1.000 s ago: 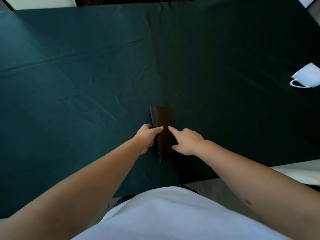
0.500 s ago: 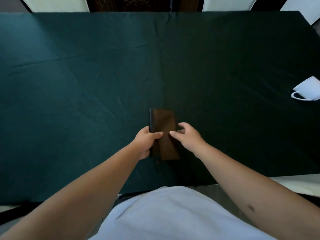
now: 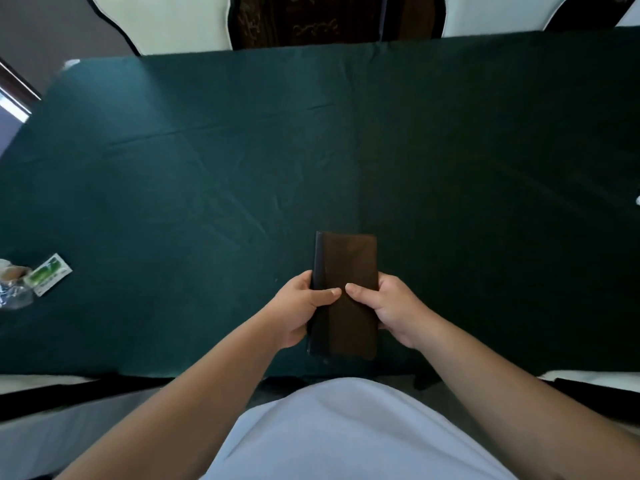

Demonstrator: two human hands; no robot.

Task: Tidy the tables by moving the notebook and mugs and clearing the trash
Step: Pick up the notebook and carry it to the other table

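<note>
— Both hands have closed in on the notebook point(image 3: 346, 292) since half a second ago: the right hand point(image 3: 393, 308), which only touched the cover with its fingertips, now wraps the right edge, and the white mug that showed at the far right has slipped out of view.

— So what is the grip now?

— Two-handed. The left hand point(image 3: 298, 310) curls round the dark spine side, thumb lying across the cover. The right hand holds the opposite long edge, its thumb on the cover too. The two thumb tips nearly meet at the middle of the brown cover.

— Where does the notebook sit relative to that grip?

— Between the palms, closed, long axis running away from the person. The hands hold its middle and near part; the far end juts out beyond the fingers, and the near end reaches toward the near edge of the bench point(image 3: 207, 174). Whether it rests on the green cloth or is just off it, I cannot tell.

— Anything else on the bench?

— At the far left edge, well apart from the notebook, lies trash: a small green-and-white packet point(image 3: 48, 278) just beside some crumpled clear plastic wrap point(image 3: 12, 289). White chair backs point(image 3: 166, 19) stand behind the far side.
</note>
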